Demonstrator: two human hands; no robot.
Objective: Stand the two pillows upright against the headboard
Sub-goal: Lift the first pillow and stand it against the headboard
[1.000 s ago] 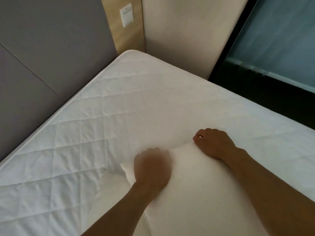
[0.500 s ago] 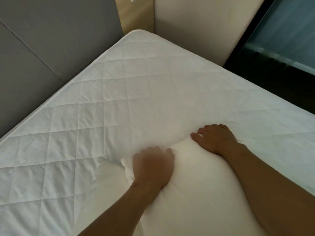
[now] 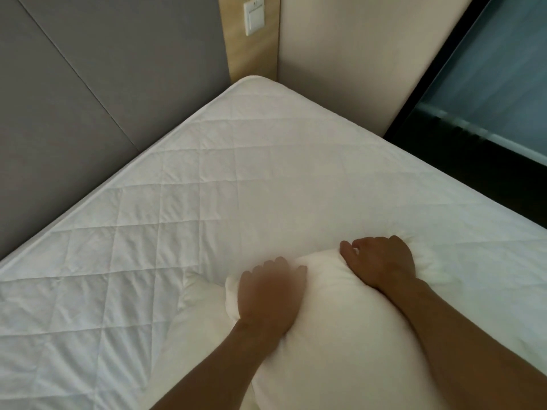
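My left hand (image 3: 270, 294) and right hand (image 3: 380, 260) both curl closed over the far edge of a white pillow (image 3: 340, 335) lying flat on the near part of the bed (image 3: 207, 187), with a second pillow (image 3: 195, 327) partly tucked under its left side. Beyond them the quilted white mattress stretches bare to its far corner. The grey padded headboard (image 3: 88, 99) runs along its left edge, a beige wall (image 3: 355, 54) along the far right edge, and a light switch (image 3: 254, 14) sits on the wooden strip (image 3: 251, 54) between them.

A white quilted mattress (image 3: 207, 179) is filling the dim room's corner. A wooden strip (image 3: 254, 54) carrying a white wall switch (image 3: 254, 14) is sitting beside a beige wall (image 3: 340, 54). A dark window (image 3: 488, 93) is showing at right.
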